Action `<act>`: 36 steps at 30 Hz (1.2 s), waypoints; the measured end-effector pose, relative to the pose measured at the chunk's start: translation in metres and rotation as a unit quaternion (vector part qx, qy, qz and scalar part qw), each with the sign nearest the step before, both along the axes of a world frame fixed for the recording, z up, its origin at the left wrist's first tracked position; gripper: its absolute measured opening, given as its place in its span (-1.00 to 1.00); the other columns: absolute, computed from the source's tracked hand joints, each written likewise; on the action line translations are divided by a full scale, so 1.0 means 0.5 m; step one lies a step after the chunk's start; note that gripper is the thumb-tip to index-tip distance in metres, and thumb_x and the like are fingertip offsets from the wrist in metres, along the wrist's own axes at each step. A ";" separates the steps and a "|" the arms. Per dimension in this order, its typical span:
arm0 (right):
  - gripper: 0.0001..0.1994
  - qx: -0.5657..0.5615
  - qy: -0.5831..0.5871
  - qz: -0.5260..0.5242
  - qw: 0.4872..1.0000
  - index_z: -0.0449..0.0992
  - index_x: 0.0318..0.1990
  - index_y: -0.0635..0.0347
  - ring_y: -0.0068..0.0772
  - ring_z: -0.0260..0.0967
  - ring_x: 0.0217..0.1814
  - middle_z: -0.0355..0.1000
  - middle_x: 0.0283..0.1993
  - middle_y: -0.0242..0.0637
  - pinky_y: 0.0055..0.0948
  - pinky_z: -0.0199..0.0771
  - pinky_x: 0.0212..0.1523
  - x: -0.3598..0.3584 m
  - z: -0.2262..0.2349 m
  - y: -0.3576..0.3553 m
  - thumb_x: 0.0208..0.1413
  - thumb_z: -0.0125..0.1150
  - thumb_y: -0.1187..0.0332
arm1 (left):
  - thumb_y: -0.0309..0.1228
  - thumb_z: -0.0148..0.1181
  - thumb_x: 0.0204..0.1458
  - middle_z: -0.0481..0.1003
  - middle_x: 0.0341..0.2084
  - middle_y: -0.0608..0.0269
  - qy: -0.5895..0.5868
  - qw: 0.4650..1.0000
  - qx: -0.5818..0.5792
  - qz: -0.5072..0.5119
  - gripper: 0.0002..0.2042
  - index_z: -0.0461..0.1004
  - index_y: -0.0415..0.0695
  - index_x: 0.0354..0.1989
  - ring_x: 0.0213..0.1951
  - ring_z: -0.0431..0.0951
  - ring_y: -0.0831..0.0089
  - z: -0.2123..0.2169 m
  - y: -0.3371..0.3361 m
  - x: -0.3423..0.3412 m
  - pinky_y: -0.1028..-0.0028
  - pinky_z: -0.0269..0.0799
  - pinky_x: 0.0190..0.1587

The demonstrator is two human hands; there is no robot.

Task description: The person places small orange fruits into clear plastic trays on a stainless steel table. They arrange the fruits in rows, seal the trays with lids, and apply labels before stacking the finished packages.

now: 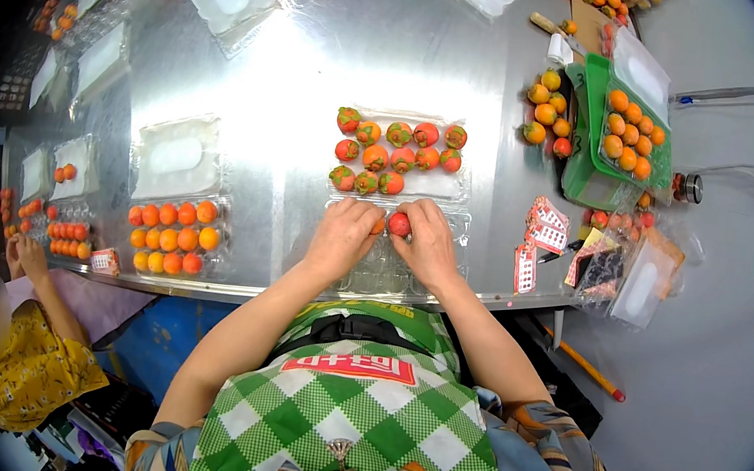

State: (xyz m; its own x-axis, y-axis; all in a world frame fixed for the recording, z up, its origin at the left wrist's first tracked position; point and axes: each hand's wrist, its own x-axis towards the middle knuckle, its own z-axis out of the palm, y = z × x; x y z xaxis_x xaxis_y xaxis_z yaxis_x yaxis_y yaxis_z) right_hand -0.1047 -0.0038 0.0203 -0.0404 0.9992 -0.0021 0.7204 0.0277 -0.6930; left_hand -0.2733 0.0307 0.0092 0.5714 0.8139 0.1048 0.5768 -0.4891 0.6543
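Over clear tray (381, 275) near front edge of worktop (284, 141), red fruit (400, 225) is pinched by right hand (427, 245), fingers nearly closed; left hand (343, 234) is curled at orange fruit (378, 226), hold can't be told. Either could be bruised by overtight squeezing.

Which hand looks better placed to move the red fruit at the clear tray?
Probably the right hand: it holds the red fruit, while the left hand is at a partly hidden orange fruit.
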 end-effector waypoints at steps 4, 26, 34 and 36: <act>-0.61 0.008 -0.008 0.019 1.000 0.42 -0.19 0.21 -0.11 0.29 -0.18 0.32 -0.27 -0.19 -0.25 0.35 -0.18 0.012 -0.016 -0.005 -0.30 0.30 0.53 | -0.60 0.22 -0.27 0.45 -0.29 0.19 -0.018 0.999 0.030 0.004 -0.70 0.42 -0.18 -0.26 -0.22 0.42 0.19 -0.005 -0.008 0.004 0.27 0.33 -0.17; -0.66 0.082 0.088 -0.058 0.991 0.41 -0.28 0.17 -0.14 0.34 -0.32 0.31 -0.30 -0.18 -0.33 0.39 -0.32 -0.046 0.060 0.048 -0.30 0.34 0.42 | -0.36 0.18 -0.01 0.45 -0.27 0.21 -0.214 0.930 -0.271 0.129 -0.73 0.43 -0.19 -0.14 -0.31 0.49 0.39 0.075 -0.106 -0.124 0.44 0.43 -0.22; -0.59 0.056 0.060 -0.011 0.997 0.44 -0.21 0.19 -0.21 0.34 -0.21 0.31 -0.25 -0.21 -0.36 0.37 -0.20 -0.146 0.188 -0.104 -0.34 0.35 0.49 | -0.23 0.10 0.10 0.45 -0.32 0.41 -0.361 0.655 -0.663 0.028 -0.74 0.42 -0.13 -0.15 -0.31 0.43 0.68 0.066 -0.082 -0.102 0.65 0.38 -0.27; -0.59 0.025 0.147 -0.060 0.987 0.43 -0.17 0.21 -0.28 0.34 -0.22 0.30 -0.22 -0.21 -0.42 0.37 -0.22 -0.157 0.175 -0.125 -0.31 0.33 0.51 | -0.32 0.19 0.04 0.48 -0.26 0.35 -0.372 0.598 -0.709 0.044 -0.74 0.40 -0.17 -0.14 -0.27 0.46 0.64 0.097 -0.083 -0.114 0.63 0.39 -0.22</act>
